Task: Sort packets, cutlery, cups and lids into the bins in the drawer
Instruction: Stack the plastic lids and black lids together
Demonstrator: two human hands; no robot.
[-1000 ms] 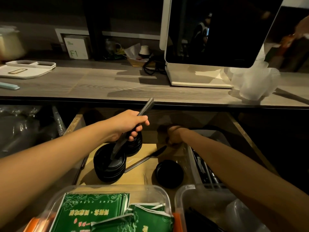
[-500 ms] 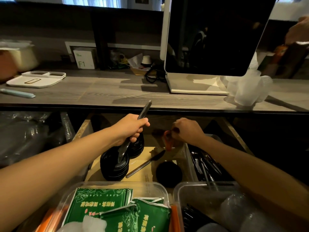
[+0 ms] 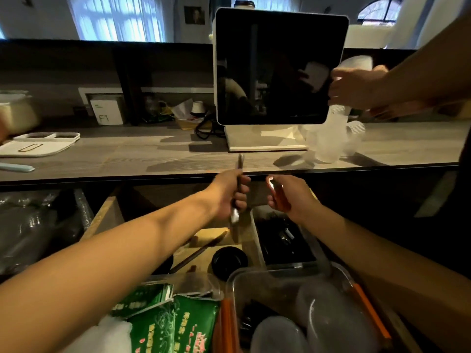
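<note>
Gripping a dark piece of cutlery [image 3: 239, 174] upright in a closed fist, the left hand [image 3: 230, 193] was held above the far end of the open drawer [image 3: 102, 220], just under the counter's near edge [image 3: 153, 174]; which kind of utensil it was could not be told. The right hand [image 3: 288, 196], beside it and apart from it, had its fingers curled round a small orange-red packet [image 3: 279, 197]. On the drawer floor, a black lid [image 3: 229, 259] lay near the middle, with a dark knife [image 3: 201, 249] lying slantwise just to its left. A bin of black cutlery [image 3: 285, 243] sat along the drawer's right side. At the near edge, a clear bin held green packets [image 3: 173, 322], and the clear bin [image 3: 254, 278] to its right held translucent lids [image 3: 328, 317]. On the counter stood a screen on a white stand [image 3: 280, 67], with clear cups [image 3: 328, 141] at its right. Another person's hand [image 3: 356, 87] gripped a cup near the screen's right edge.
</note>
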